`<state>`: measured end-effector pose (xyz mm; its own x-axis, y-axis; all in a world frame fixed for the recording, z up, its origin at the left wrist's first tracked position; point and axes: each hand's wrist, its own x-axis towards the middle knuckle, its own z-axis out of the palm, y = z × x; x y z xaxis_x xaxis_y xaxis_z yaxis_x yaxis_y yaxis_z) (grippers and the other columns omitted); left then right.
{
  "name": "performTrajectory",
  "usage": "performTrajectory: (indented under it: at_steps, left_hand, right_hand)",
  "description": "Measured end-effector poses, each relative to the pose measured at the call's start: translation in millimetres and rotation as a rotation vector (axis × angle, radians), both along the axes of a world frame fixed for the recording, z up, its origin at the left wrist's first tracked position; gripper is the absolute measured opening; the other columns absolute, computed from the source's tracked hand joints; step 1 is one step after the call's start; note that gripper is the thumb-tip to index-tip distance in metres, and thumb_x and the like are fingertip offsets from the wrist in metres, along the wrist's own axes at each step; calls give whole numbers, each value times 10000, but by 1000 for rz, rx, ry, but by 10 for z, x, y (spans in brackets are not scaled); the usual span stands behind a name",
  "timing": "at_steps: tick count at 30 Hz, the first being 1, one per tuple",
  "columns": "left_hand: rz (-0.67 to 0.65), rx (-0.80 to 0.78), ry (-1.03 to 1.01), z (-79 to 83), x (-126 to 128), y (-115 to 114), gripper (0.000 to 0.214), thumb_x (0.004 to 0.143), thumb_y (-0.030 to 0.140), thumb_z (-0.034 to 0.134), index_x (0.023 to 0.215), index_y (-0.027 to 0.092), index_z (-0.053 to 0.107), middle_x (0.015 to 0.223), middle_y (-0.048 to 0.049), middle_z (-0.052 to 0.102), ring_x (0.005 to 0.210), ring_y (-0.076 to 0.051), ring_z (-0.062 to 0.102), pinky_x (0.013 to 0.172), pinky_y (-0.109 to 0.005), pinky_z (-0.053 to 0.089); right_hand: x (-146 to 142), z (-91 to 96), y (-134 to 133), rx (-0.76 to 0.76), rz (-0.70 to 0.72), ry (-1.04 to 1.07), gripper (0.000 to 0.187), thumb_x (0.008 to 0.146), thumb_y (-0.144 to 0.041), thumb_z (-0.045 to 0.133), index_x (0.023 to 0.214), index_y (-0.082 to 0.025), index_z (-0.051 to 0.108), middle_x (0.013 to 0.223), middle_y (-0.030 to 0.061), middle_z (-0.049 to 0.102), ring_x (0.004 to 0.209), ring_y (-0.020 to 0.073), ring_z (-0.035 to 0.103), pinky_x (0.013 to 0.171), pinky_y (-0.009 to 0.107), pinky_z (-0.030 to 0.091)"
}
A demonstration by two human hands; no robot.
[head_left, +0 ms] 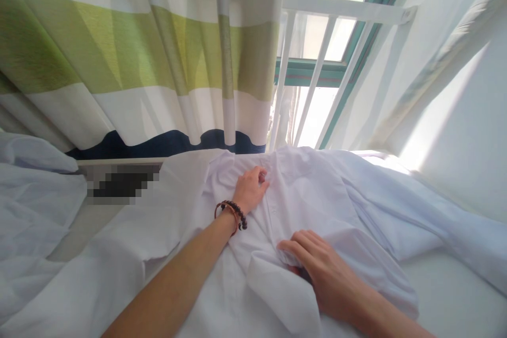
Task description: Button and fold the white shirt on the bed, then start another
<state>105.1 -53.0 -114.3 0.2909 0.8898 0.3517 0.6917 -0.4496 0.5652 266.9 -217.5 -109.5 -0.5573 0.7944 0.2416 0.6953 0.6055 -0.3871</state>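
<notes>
A white long-sleeved shirt [309,190] lies spread out in front of me, with a buttoned strip running down its middle. My left hand [250,190], with a beaded bracelet and a reddish-brown bangle at the wrist, is closed on the cloth beside the upper end of that strip. Lower and to the right, my right hand [312,261] has its fingers wrapped round a gathered fold of the shirt's front. Part of its grip is hidden under the palm. One sleeve stretches to the right; the lower part is rumpled into loose folds.
Another heap of white cloth [35,195] lies at the left. A white and green curtain [138,47] hangs behind the shirt. White railings [348,9] stand before a green-framed window [332,73]. A white wall [471,132] borders the right side. A blurred-out patch covers something left of the shirt.
</notes>
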Motion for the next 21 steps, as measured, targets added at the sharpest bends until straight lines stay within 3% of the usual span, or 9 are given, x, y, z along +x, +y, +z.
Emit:
performTrajectory:
  at_steps: [8,21]
  left_hand:
    - [-8,42,105,40,21,-60,52,837,164,593,875,179,624,965,-53,598,948,-205,570,867,-336,456]
    - [5,81,181,30,34,-84,110,854,176,544,905,188,641,1014,-69,581,1007,-231,545,898,-364,434]
  right_hand:
    - [-2,4,-5,4,5,-11,310,823,-49,512,1105,-175,531,900,63,555,810,204,478,723,322,396]
    - [-7,34,-12,-4,-5,-27,285,831,-46,496,1082,-172,547,889,64,554,804,203,480,718,320,399]
